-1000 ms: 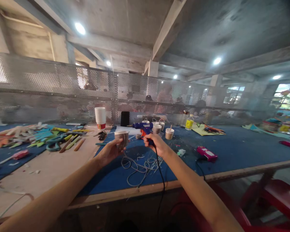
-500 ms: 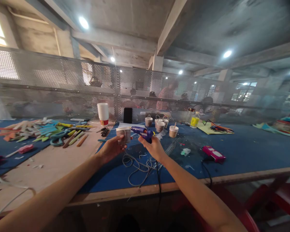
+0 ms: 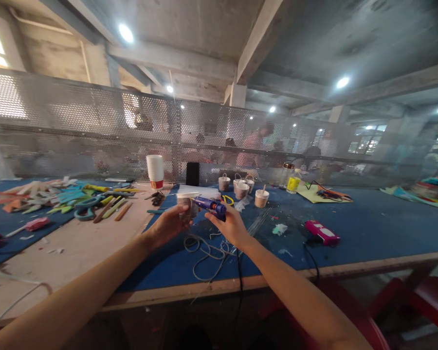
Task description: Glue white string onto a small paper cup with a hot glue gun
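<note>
My left hand [image 3: 170, 224] is closed around a paper cup [image 3: 187, 202] whose side is wrapped in grey cord. In my right hand [image 3: 230, 224] is a blue glue gun [image 3: 211, 206], its nozzle pointing left against or very near the cup's side. A loose tangle of grey cord [image 3: 208, 255] lies on the blue table mat below both hands. Beyond them stand several small cups with cord handles [image 3: 242, 188], and right of these a cup with a stick in it [image 3: 262, 198]. Yellow scissor handles [image 3: 227, 199] show behind the glue gun.
A stack of paper cups [image 3: 155, 171] and a dark phone [image 3: 192, 173] stand at the back. Coloured strips [image 3: 40, 194], blue-handled scissors [image 3: 88, 206] and sticks lie left. A magenta device [image 3: 321, 232] and yellow bottle [image 3: 294, 181] are right. A perforated metal screen [image 3: 211, 126] runs behind the table.
The glue gun has tilted, its nozzle dropping from the cup's rim level to its side. My right hand has turned with it, and the yellow scissor handles now show.
</note>
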The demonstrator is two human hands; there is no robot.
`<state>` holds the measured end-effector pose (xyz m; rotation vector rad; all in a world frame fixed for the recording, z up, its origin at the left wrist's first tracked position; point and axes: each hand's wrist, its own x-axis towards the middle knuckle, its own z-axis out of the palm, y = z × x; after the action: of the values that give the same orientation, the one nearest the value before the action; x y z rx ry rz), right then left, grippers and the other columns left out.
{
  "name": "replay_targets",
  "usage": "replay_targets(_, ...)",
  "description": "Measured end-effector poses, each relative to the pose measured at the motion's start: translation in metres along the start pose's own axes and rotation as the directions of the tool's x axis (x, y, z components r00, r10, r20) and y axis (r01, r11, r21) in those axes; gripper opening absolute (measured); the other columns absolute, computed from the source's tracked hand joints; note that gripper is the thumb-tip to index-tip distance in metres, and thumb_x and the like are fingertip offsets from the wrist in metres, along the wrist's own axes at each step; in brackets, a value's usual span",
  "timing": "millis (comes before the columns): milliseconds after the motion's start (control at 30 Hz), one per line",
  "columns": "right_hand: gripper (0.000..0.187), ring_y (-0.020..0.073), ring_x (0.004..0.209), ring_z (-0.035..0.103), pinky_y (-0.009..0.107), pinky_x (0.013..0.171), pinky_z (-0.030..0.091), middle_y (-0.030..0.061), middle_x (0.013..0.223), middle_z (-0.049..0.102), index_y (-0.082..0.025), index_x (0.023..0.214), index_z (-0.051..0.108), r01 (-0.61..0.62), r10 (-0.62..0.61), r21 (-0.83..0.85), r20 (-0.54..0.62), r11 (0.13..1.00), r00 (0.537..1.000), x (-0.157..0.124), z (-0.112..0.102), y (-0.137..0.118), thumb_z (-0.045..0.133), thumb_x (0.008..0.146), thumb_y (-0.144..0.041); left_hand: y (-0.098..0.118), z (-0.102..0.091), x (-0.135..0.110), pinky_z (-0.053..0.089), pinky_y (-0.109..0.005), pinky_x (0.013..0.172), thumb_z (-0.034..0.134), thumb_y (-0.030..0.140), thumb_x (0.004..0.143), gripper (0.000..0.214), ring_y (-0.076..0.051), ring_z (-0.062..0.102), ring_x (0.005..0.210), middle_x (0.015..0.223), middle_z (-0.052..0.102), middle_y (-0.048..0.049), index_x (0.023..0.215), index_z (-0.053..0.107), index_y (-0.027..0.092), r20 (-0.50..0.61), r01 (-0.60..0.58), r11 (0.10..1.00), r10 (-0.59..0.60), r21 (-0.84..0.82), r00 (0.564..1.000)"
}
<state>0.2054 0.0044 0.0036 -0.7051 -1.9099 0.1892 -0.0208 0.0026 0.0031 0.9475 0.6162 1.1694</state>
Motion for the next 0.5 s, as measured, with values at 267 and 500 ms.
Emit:
replay_targets(267,0.025,0.0221,0.091,0.068,0.031,0.082,0.054,0.0077,0.097,0.071,-0.021,0.099,0.067,0.037,-0.042,-0.128,-0.031,0.991,0.999,-0.0025,0.0032,0.0080,0.062,0.094,-0.045,-0.0007,-0.0011,0.0000,0.055,-0.025,0.059,0.063,0.017,0.088,0.024,-0.017,0.070,0.066,0.094,0.077,-0.0095,0.110,0.072,0.016,-0.004,0.009,1.000,-0.009,0.021,1.000)
replay_targets(500,0.028,0.0228,0.088,0.068,0.030,0.076,0.053,0.0090,0.094,0.070,-0.019,0.099,0.065,0.047,-0.054,-0.215,-0.024,0.975,0.998,-0.0035,0.0036,0.0090,0.060,0.095,-0.046,-0.0009,-0.0010,0.0004,0.053,-0.026,0.058,0.064,0.017,0.087,0.020,-0.017,0.069,0.066,0.092,0.076,-0.0079,0.106,0.071,0.015,0.019,-0.005,0.999,0.004,0.033,1.000)
